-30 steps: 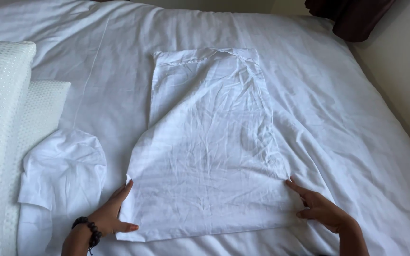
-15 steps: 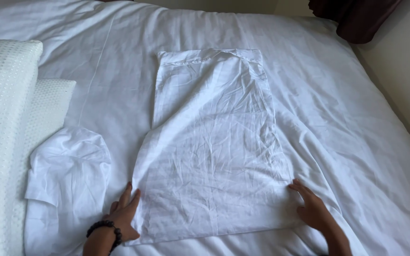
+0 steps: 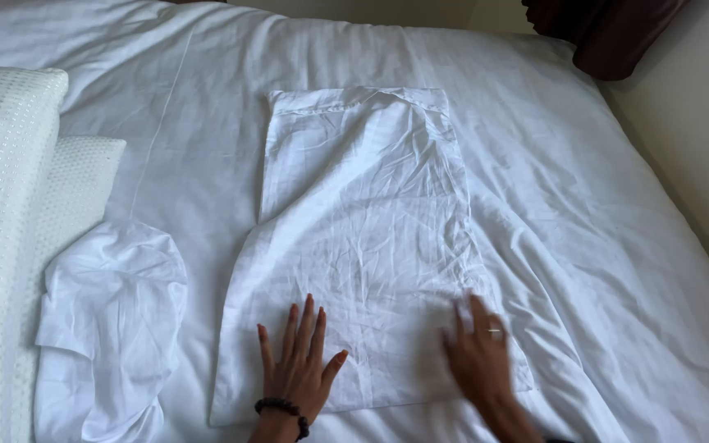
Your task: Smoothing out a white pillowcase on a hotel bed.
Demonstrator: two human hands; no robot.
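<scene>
Nearest, at the bottom edge: left hand [image 3: 299, 367] flat on the near end of the white pillowcase [image 3: 367, 246], fingers spread wide, palm down, dark bead bracelet [image 3: 282, 408] at the wrist. Just to the right, well apart from it, right hand [image 3: 479, 354] also pressed flat on the cloth, fingers open and slightly blurred, ring on one finger. Nothing gripped by either; both lying open on the fabric. Near hem of the pillowcase straight, just below the palms. Left of that, a crumpled white cloth [image 3: 108, 328] beside two textured pillows [image 3: 10, 213]. Farther off, pillowcase spread lengthwise on the bed [image 3: 617, 271], plenty of bare sheet on the right and beyond. Dark curtain [image 3: 609, 33] at the far corner.
</scene>
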